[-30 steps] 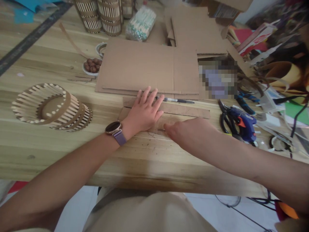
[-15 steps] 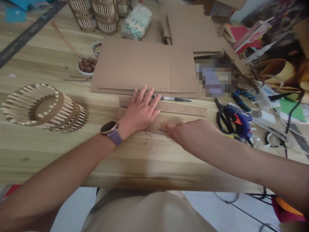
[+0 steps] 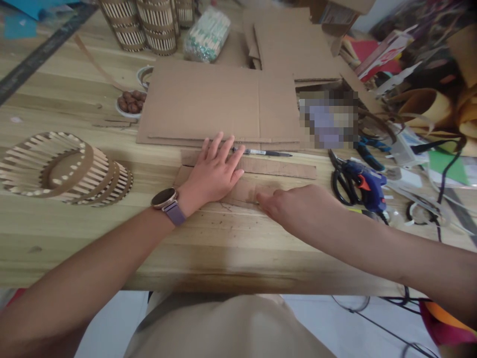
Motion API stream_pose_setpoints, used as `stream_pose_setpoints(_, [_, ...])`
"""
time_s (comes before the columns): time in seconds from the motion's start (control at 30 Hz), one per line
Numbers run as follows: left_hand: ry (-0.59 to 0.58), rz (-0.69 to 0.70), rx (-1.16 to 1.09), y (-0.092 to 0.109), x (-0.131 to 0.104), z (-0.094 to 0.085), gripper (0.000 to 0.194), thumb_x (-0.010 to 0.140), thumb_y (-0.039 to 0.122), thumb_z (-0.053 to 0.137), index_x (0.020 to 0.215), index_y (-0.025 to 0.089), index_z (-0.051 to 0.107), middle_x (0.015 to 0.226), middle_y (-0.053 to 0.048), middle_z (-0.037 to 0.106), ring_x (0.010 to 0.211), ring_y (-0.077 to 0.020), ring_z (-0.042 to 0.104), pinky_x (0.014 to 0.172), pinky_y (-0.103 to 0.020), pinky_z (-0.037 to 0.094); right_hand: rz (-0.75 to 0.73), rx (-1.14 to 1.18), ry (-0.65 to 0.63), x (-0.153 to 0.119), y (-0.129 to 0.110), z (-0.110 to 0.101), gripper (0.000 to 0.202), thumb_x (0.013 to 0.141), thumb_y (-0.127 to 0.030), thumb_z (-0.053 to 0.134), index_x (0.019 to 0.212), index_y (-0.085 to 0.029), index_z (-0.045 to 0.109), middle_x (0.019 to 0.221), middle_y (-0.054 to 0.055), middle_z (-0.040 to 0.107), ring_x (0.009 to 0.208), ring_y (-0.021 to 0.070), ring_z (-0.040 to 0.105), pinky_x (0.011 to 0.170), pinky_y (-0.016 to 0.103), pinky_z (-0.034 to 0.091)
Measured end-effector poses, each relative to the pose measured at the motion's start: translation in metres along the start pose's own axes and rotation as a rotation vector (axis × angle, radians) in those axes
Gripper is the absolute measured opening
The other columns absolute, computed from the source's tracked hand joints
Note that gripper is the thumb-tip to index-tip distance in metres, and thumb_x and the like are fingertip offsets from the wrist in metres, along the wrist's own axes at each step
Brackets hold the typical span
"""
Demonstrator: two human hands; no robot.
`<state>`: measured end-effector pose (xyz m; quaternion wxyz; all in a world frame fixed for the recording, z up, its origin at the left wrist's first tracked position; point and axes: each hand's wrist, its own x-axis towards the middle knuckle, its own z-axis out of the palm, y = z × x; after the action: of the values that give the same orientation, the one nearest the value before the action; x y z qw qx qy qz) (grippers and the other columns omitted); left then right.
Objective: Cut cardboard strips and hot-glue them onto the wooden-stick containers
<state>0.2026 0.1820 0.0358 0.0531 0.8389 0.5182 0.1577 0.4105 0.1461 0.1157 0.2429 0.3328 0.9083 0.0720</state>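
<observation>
Left hand (image 3: 217, 174) spread flat on card (image 3: 244, 191), unclenched, likely bracing it against slipping. Right hand (image 3: 285, 203) curled at card's right part, grip unclear. Card on near part of desk (image 3: 171, 253), probably for easy reach.

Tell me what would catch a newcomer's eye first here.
Probably the left hand, spread over cardboard strips near the centre, with the right hand close beside it. Next, perhaps the open slatted container at far left, then the blue tool with an orange trigger on the right.
</observation>
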Motion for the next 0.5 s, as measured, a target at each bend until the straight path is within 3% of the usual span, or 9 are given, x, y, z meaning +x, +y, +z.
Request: stream_pose_setpoints(0.5, [-0.030, -0.015, 0.013, 0.002, 0.001, -0.002, 0.056, 0.103, 0.037, 0.040, 0.153, 0.011, 0.042, 0.162, -0.023, 0.031, 0.154, -0.0434, 0.017, 0.123, -0.066, 0.011, 0.038, -0.009, -0.059, -0.010, 0.002, -0.005, 0.043, 0.080, 0.006, 0.051, 0.113, -0.021, 0.061, 0.067, 0.000, 0.066, 0.053, 0.0178, 0.062, 0.044, 0.030, 0.016])
